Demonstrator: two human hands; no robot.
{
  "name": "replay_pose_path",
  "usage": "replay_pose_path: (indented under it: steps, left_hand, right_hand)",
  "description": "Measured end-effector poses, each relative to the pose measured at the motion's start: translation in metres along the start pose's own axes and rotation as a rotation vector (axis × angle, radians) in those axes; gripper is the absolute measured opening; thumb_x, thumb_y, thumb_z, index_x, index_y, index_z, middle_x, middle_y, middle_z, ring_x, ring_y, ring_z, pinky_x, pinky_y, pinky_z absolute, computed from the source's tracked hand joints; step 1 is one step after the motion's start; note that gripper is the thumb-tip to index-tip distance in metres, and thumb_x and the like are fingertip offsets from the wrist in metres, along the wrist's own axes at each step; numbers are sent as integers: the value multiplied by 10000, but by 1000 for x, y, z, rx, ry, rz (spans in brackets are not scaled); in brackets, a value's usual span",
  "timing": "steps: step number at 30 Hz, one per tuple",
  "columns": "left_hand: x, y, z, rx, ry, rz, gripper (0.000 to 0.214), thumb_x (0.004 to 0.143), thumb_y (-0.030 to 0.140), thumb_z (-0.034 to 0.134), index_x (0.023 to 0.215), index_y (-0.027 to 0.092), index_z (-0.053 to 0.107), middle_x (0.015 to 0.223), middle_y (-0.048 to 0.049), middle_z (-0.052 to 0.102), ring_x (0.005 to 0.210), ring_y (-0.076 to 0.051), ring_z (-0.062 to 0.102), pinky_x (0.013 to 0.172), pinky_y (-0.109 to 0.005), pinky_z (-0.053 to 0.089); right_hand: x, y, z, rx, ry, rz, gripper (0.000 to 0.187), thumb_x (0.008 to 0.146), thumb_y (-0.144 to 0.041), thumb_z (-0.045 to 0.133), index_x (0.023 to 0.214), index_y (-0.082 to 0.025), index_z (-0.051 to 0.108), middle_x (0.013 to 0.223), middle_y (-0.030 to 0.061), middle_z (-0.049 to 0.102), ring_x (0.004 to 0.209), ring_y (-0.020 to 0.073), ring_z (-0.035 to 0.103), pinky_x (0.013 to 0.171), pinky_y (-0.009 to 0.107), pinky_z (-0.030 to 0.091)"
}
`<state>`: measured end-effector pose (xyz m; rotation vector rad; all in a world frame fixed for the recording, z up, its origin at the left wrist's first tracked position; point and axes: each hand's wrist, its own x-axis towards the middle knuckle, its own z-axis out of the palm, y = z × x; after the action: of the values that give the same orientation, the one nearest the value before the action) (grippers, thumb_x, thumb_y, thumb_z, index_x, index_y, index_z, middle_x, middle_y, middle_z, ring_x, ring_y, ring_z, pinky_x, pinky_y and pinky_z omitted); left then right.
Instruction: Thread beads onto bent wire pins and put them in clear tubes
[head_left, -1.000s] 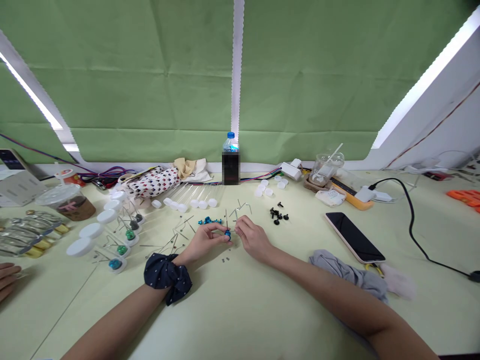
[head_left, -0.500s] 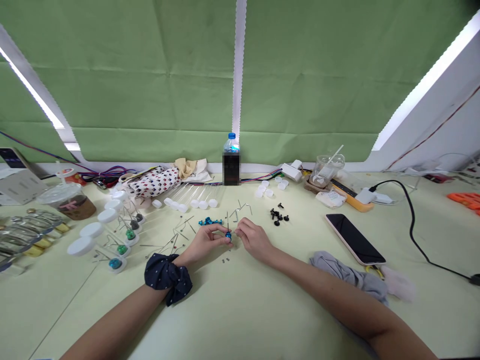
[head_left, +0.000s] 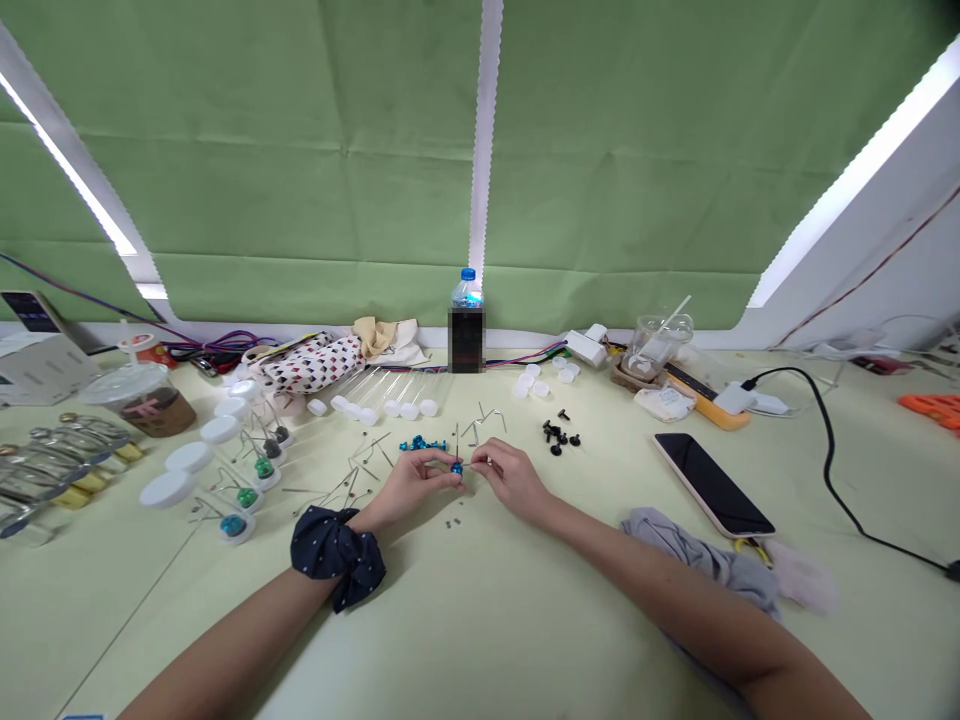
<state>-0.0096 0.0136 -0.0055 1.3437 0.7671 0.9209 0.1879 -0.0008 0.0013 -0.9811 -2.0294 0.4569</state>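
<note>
Tabletop [head_left: 480,630], pale. Work in hand: midway between left and right edges, well in from the near edge, presumably for easy reach of every pile.

Left hand [head_left: 415,487]: thumb and fingers pinched narrow on a small blue part [head_left: 457,470]. Dark thin rod [head_left: 457,440] upright above it. Grip set low, probably to steady the part and leave the rod free.

Right hand [head_left: 514,480]: fingertips drawn together, just beside the blue part, on what looks like a thin metal stick [head_left: 470,464], aimed sideways. Contact between stick and part: too small to tell. Forearms angled in from both near corners, likely for steadiness.

Beyond the hands, toward the far edge: spare blue parts [head_left: 422,444] in one cluster, bent metal rods [head_left: 491,416], clear tubes [head_left: 397,385] side by side, white caps facing the near edge. Toward the right edge: black screws [head_left: 556,437] heaped apart, seemingly sorted by kind; phone [head_left: 712,484] face up, farther off, perhaps to spare working room.
</note>
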Motion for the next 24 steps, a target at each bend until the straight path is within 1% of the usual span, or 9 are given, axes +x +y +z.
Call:
replay_pose_path:
  steps: [3, 6, 8, 17, 24]
  left_hand:
    - [-2, 2, 2, 7, -45, 22, 237, 685, 237, 723, 877, 132, 633, 882, -70, 674, 767, -232, 684, 734, -370, 517]
    - [-2, 2, 3, -1, -51, 52, 211, 684, 219, 724, 852, 132, 630, 929, -70, 653, 754, -227, 685, 729, -373, 522]
    - [-2, 2, 3, 0, -50, 60, 210, 680, 215, 727, 845, 127, 630, 922, -70, 650, 753, -229, 685, 733, -383, 526]
    - [-2, 2, 5, -11, -65, 67, 202, 678, 202, 727, 836, 126, 626, 887, -49, 632, 757, -222, 680, 749, -403, 535]
    - [-3, 2, 6, -26, -103, 101, 174, 686, 180, 717, 822, 122, 624, 887, -43, 603, 749, -203, 667, 747, -411, 539]
  right_hand:
    - [-1, -4, -1, -31, 20, 11, 141, 899, -210, 432, 823, -195, 550, 819, 37, 524, 702, 136, 516, 619, 245, 406]
    - [-2, -6, 0, -55, 35, 27, 138, 900, -215, 427, 838, -192, 548, 885, 47, 509, 683, 126, 502, 586, 238, 392]
    - [-3, -6, 1, -59, 37, 32, 144, 904, -224, 418, 840, -191, 543, 908, 49, 502, 664, 120, 493, 576, 236, 388]
    - [-2, -4, 3, -88, 1, 54, 160, 911, -223, 400, 829, -202, 536, 902, 38, 510, 681, 122, 510, 618, 234, 407]
    - [-3, -4, 4, -133, -12, 53, 178, 912, -218, 391, 816, -198, 539, 916, 36, 496, 593, 98, 460, 570, 225, 376]
